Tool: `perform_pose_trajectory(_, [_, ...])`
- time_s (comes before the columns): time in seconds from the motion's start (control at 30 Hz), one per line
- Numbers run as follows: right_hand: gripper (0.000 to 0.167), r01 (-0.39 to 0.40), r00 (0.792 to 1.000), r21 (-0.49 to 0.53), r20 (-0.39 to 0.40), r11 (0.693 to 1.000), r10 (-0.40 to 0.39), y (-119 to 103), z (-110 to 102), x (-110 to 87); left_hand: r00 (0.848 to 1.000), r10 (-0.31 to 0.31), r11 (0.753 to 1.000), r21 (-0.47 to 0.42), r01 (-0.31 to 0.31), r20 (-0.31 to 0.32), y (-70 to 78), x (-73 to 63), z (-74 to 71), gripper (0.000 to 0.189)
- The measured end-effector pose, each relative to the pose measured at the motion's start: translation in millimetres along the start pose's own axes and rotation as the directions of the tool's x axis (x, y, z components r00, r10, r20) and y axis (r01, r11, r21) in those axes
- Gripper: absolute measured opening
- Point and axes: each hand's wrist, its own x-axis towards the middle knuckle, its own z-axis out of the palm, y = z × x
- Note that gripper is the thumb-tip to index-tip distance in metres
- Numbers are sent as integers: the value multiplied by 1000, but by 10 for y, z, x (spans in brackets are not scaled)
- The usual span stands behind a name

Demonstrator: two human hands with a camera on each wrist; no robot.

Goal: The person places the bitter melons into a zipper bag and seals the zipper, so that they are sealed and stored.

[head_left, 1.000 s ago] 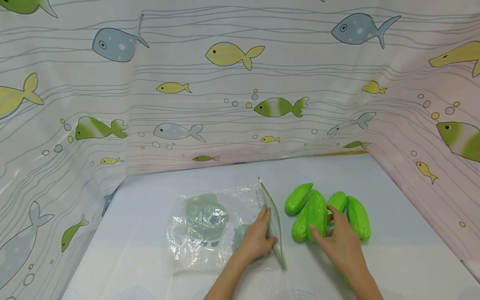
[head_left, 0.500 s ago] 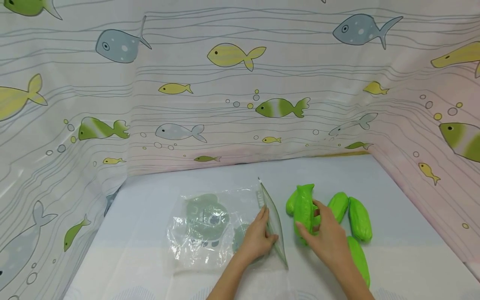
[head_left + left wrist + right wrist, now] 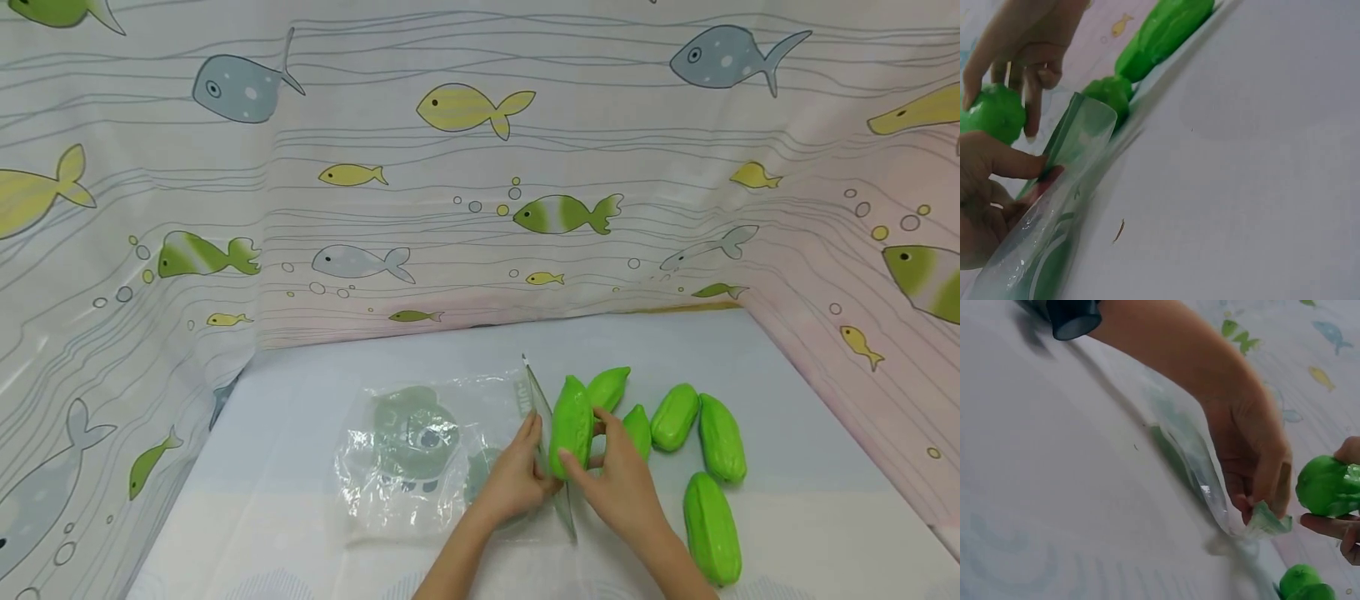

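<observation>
My left hand (image 3: 517, 479) grips the open edge of a clear plastic zip bag (image 3: 352, 521) with green cartoon prints. In the left wrist view its thumb lies outside the edge and some fingertips show through the plastic. My right hand (image 3: 622, 479) holds a bright green, ribbed, gourd-shaped vegetable (image 3: 572, 425) between thumb and fingers. The vegetable stands just right of the bag's mouth, close to my left fingertips. In the right wrist view, a gap shows between the held vegetable (image 3: 1322, 487) and the bag's edge (image 3: 1266, 522).
Several more green vegetables lie right of the bag, one of them (image 3: 712, 529) nearest me and another (image 3: 722, 437) farthest right. One (image 3: 637, 429) is partly behind my right hand. Fish-printed cloth (image 3: 450, 242) walls surround the white tabletop (image 3: 262, 467).
My right hand has lifted one vegetable from the group and carried it left to the bag's mouth. My left hand keeps its hold, and the bag's opening looks narrower from above.
</observation>
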Motion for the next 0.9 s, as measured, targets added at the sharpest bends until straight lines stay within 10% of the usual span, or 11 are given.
perform_pose_trajectory(0.27, [76, 3, 999, 1, 53, 1000, -3, 7, 163, -47, 998, 58, 997, 52, -56, -39, -3, 11, 8, 97])
perform_pose_trajectory(0.9, [70, 60, 998, -163, -13, 985, -63, 128, 172, -24, 998, 68, 980, -190, -65, 9, 27, -81, -40, 93])
